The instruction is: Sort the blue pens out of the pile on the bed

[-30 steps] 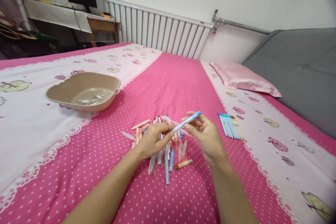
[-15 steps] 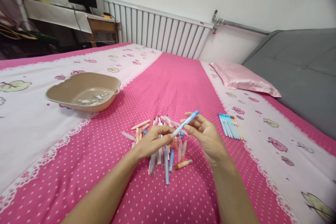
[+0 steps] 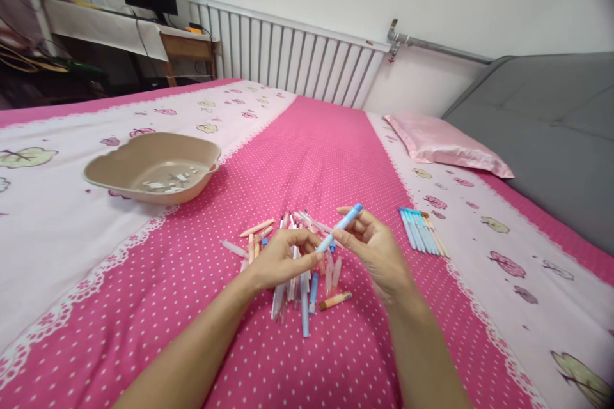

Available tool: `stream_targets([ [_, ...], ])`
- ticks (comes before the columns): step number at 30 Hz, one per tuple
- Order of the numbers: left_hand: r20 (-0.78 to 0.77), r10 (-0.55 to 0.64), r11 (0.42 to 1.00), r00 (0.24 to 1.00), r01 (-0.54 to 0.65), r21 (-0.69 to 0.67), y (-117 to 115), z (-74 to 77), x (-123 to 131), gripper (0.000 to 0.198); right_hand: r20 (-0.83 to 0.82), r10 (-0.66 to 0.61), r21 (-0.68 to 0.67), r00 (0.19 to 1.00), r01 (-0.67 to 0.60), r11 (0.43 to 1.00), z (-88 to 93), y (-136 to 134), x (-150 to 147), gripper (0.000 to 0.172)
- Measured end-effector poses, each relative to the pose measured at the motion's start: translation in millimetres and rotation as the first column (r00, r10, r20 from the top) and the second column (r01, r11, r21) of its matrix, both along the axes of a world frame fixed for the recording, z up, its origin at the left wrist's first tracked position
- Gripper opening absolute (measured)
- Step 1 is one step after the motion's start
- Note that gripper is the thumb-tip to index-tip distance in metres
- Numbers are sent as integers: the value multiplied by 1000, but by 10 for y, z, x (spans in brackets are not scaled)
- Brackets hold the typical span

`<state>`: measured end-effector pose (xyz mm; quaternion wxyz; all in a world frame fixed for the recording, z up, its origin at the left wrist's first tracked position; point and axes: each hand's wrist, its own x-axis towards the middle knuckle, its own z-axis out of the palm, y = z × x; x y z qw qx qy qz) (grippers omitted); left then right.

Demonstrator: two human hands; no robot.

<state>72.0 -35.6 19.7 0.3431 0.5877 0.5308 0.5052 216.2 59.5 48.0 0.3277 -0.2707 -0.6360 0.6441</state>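
Note:
A light blue pen [image 3: 341, 226] is held between both hands above a loose pile of pens and pen parts [image 3: 292, 268] on the pink dotted bedspread. My left hand [image 3: 278, 259] pinches its lower end with thumb and fingers. My right hand [image 3: 377, 249] grips the upper part, the blue cap end sticking up past the fingers. To the right, a neat row of blue pens [image 3: 422, 230] lies side by side on the spread.
A beige scalloped bowl [image 3: 153, 166] with small white scraps sits at the left on the bed. A pink pillow [image 3: 444, 144] lies at the back right by a grey headboard [image 3: 551, 134]. A radiator [image 3: 288, 57] lines the far wall.
The hands have shifted very slightly; the blue pen has tilted a bit steeper and my left fingers have closed nearer its lower end. Nothing else has moved.

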Motion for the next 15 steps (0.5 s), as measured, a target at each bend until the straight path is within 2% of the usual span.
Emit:
stream_targets([
  [6,37,-4,1000,999,4,-2,-3,-8,1,21,9,8,34,1000,-9,999,-5,-17,-7,43],
  [15,214,-41,998,976,50,-36,-22,-5,-13,17,-72,177,-18,982,-178,984,43,-23,35,43],
])
